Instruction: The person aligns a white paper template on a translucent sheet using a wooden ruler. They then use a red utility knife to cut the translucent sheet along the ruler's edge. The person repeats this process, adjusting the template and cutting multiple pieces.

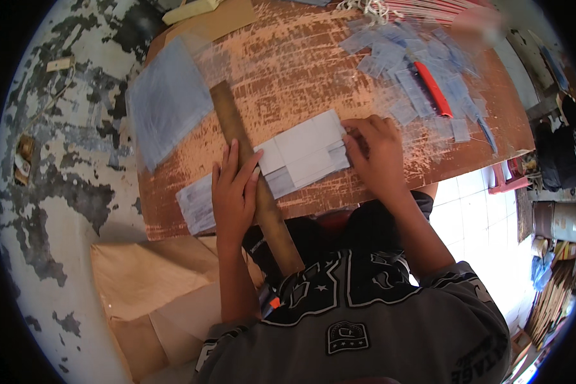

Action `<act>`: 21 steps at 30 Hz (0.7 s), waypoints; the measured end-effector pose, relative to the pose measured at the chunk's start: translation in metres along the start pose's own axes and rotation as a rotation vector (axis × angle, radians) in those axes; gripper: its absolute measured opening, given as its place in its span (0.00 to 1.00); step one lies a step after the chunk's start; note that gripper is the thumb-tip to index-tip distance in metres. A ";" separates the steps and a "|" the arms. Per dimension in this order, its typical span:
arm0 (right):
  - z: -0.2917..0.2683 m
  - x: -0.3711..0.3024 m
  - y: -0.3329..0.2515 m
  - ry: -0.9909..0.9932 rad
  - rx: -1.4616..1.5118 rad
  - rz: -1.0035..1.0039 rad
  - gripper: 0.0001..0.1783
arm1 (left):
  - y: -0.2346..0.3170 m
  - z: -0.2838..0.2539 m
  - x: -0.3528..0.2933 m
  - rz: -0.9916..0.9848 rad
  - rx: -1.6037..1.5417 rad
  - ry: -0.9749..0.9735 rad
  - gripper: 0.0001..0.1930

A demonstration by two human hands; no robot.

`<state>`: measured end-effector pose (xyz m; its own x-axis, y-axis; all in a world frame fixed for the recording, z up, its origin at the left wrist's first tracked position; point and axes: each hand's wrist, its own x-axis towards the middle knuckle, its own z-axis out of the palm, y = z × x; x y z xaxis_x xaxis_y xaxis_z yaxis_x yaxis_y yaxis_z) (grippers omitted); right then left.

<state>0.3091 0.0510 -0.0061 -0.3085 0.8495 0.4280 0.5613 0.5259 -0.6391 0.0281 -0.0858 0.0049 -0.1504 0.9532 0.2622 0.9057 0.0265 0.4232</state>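
Note:
My left hand (235, 192) lies with its fingers stretched out, pressing on a long brown ruler (232, 114) and the sheets beside it. The ruler slants across a strip of clear plastic sheeting (197, 203) and reaches past the table's near edge. Right of the ruler, white paper pieces (306, 142) lie on the plastic strip. At their right end my right hand (376, 153) is closed, with thumb and fingertips pinched at the paper's edge. A red utility knife (432, 89) rests apart, beyond my right hand.
Many small cut plastic pieces (400, 80) are heaped at the far right of the worn wooden table (288, 73). A larger stack of plastic sheets (168, 102) lies at the far left. Brown cardboard (153, 275) stands by the near left edge. A peeling wall (64, 173) bounds the left.

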 end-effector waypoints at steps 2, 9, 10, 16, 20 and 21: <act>-0.001 0.000 -0.002 0.005 0.029 0.021 0.13 | -0.001 0.002 0.001 0.007 0.002 0.018 0.21; -0.003 0.000 -0.005 -0.007 0.211 0.072 0.16 | -0.001 0.003 -0.001 0.014 0.020 0.056 0.19; -0.001 0.001 -0.004 -0.003 0.271 0.085 0.16 | -0.002 0.004 0.000 0.021 0.026 0.062 0.19; 0.001 0.000 -0.004 -0.017 0.486 0.264 0.13 | -0.001 0.002 -0.001 0.013 -0.012 0.054 0.19; -0.002 -0.001 0.001 -0.038 0.433 0.273 0.12 | 0.000 0.001 -0.002 0.012 -0.029 0.061 0.20; -0.003 0.000 -0.001 -0.031 0.445 0.264 0.12 | 0.000 0.001 -0.002 0.013 -0.026 0.069 0.20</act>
<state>0.3110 0.0505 -0.0039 -0.2273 0.9529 0.2009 0.2445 0.2555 -0.9354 0.0289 -0.0873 0.0037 -0.1670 0.9302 0.3268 0.8971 0.0057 0.4419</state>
